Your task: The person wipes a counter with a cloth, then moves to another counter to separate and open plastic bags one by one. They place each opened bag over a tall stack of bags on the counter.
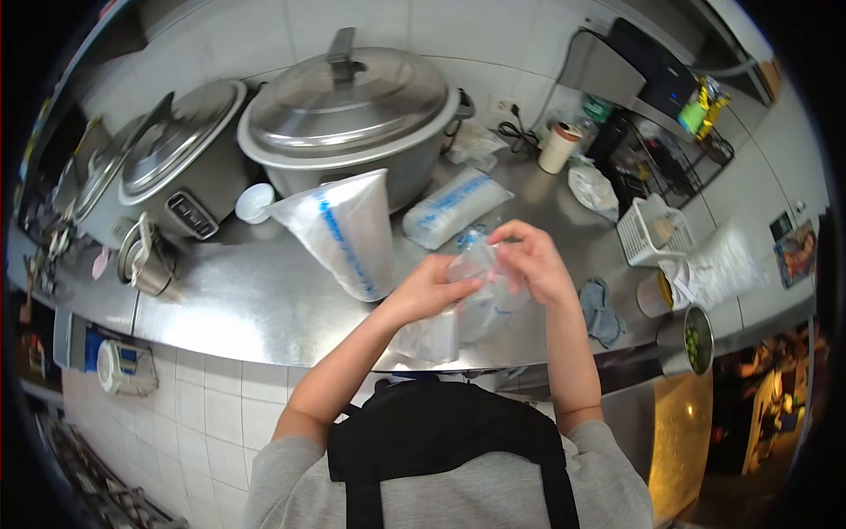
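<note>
A clear plastic bag (483, 310) is held up between my two hands, just above the steel counter. My left hand (432, 289) pinches one side of it near the top, thumb pressed against the film. Over the other side, my right hand (535, 262) has its fingers bent and closed on the bag's upper edge. Below my left wrist lies a whitish, flat plastic piece (432, 339), close to the counter's front edge. A filled white pack with blue print (345, 236) stands left of my hands, and a similar pack (458, 208) lies behind them.
Large rice cookers (348, 132) line the wall at the back left. A metal container (152, 264) stands at the far left. On the right are a grey-blue cloth (602, 313), a white plastic basket (652, 234), a jar (559, 148) and a pot with green things (686, 339).
</note>
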A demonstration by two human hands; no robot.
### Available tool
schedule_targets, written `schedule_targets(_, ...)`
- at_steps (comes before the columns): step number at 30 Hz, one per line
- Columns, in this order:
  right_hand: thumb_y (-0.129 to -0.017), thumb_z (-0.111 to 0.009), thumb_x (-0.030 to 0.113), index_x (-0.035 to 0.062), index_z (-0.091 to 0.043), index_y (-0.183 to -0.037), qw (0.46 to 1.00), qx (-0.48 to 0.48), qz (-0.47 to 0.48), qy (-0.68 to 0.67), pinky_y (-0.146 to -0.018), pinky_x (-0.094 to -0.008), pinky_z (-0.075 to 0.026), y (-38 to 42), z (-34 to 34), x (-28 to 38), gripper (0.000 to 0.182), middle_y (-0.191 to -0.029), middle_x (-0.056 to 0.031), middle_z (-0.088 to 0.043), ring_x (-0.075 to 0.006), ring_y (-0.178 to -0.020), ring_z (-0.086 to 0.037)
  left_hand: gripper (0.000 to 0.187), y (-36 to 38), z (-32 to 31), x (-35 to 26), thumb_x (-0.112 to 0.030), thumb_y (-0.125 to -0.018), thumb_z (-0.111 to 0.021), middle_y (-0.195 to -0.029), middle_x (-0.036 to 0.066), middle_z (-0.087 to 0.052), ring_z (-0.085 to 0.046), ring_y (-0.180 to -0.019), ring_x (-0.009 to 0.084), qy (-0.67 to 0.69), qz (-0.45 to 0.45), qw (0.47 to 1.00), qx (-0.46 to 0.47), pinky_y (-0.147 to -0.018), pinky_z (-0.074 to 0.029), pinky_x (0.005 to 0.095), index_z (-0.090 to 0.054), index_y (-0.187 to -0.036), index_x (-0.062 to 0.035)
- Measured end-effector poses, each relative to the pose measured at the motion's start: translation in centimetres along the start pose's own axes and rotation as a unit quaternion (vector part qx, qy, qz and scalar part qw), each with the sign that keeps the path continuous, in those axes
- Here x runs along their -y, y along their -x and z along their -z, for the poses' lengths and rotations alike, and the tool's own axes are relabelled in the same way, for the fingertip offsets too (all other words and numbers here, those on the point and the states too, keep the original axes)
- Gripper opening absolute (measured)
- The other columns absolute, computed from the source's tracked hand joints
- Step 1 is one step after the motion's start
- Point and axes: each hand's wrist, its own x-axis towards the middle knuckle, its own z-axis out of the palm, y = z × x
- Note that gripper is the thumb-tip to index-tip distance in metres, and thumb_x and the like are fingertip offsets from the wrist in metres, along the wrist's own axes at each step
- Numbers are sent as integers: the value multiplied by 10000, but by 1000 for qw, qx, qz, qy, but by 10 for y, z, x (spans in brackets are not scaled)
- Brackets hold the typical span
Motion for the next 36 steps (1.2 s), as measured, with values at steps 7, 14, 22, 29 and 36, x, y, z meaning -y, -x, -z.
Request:
schedule_targets(7,-863,-535,235,2,-566,-969,956,103,-51,-270,-614,-230,-445,-11,-70,-58,258,-666,-24,-586,-96,-627,-548,191,94,26,29,-202,-849,-564,-551,-13,-507,-462,-490,57,109,-34,942,-317,-451,-326,210,-603,-781,-28)
schedule_targets(14,-809,-623,174,20,-607,-743,967,174,-47,-179,-506,-191,-382,-33,-123,-56,168,-633,6,-560,-55,-550,-493,180,157,43,65,-155,-781,-625,-653,16,-550,-495,-557,88,-102,-40,832,-543,-542,-389,203,-576,-889,-18)
schedule_targets(22,-755,-673,111,36,-544,-655,975,221,3,-38,-435,-159,-320,-42,-169,-61,180,-570,44,-508,-12,-493,-436,235,150,13,27,-68,-750,-627,-648,6,-516,-443,-555,60,-147,-23,852,-502,-499,-351,203,-494,-938,-24)
schedule_targets(29,-774,-648,107,23,-568,-722,996,83,-17,-16,-499,-182,-388,-51,-124,-60,127,-659,8,-552,-42,-558,-484,236,171,23,12,-8,-767,-599,-592,-34,-480,-391,-507,20,-124,17,856,-502,-459,-295,184,-466,-959,-33)
schedule_targets(36,-744,-659,134,6,-588,-862,948,123,232,177,-705,-280,-441,-11,-148,3,188,-816,-77,-592,-181,-769,-561,230,140,10,5,-17,-762,-583,-551,23,-485,-419,-441,91,-211,-49,820,-530,-426,-322,240,-463,-958,-25)
